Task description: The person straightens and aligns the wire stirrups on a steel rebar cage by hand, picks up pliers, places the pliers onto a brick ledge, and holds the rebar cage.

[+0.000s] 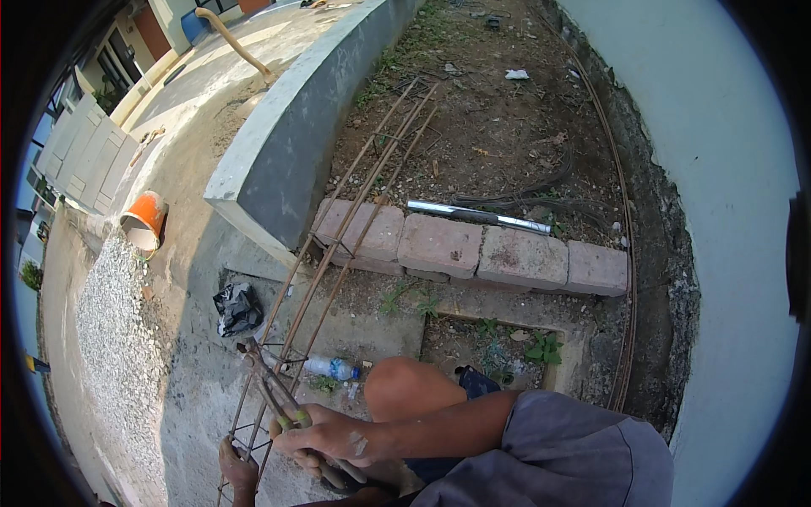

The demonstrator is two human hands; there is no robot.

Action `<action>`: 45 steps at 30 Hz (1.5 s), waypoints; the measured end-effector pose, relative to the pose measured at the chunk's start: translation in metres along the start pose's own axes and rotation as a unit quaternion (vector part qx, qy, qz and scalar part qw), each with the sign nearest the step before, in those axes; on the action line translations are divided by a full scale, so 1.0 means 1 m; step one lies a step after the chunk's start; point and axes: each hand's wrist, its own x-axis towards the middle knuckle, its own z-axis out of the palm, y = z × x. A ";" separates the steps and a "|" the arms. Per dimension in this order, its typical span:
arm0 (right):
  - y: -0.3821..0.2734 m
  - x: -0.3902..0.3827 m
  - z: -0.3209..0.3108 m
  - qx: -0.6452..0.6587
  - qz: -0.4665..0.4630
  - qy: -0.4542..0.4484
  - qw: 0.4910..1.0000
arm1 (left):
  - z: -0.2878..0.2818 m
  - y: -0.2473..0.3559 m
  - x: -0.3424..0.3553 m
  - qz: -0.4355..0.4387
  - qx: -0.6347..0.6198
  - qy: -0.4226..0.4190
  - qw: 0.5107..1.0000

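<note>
A long rebar cage (325, 255) of thin rusty bars tied with stirrups slopes from the dirt bed, over the bricks, down to me. My right hand (325, 435) is closed round the handles of long pincers (274, 390). Their jaws meet one of the cage's bars near a stirrup; whether they grip a wire there is too small to tell. Lower left, the fingers of my left hand (238, 463) wrap the same cage beside another stirrup.
Pinkish blocks (439, 245) form a row carrying a shiny metal level (478, 216). A plastic bottle (331, 367) and black bag (237, 309) lie near the cage. Left are white gravel (118, 313) and an orange bucket (145, 218). Low walls (291, 127) flank the bed.
</note>
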 end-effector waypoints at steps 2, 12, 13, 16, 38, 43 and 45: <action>0.000 0.001 0.000 0.002 -0.005 -0.001 1.000 | 0.001 0.001 0.000 0.065 -0.004 0.053 0.996; 0.001 0.002 0.000 0.006 0.008 0.003 1.000 | 0.003 -0.002 0.000 0.046 -0.003 0.039 0.998; 0.000 0.001 0.000 0.009 0.002 0.000 1.000 | 0.003 -0.002 0.000 0.063 -0.002 0.054 0.997; 0.000 0.001 0.001 0.010 0.003 0.002 1.000 | 0.002 -0.003 -0.001 0.046 -0.004 0.042 0.998; 0.001 0.001 0.000 0.017 0.002 -0.004 1.000 | -0.008 0.013 -0.001 0.035 -0.008 0.031 0.999; 0.000 0.000 0.002 0.017 -0.001 0.003 1.000 | -0.003 0.006 0.000 0.046 -0.007 0.038 0.998; 0.000 -0.001 0.002 0.020 0.000 0.006 1.000 | 0.000 0.000 0.000 0.055 0.005 0.042 0.998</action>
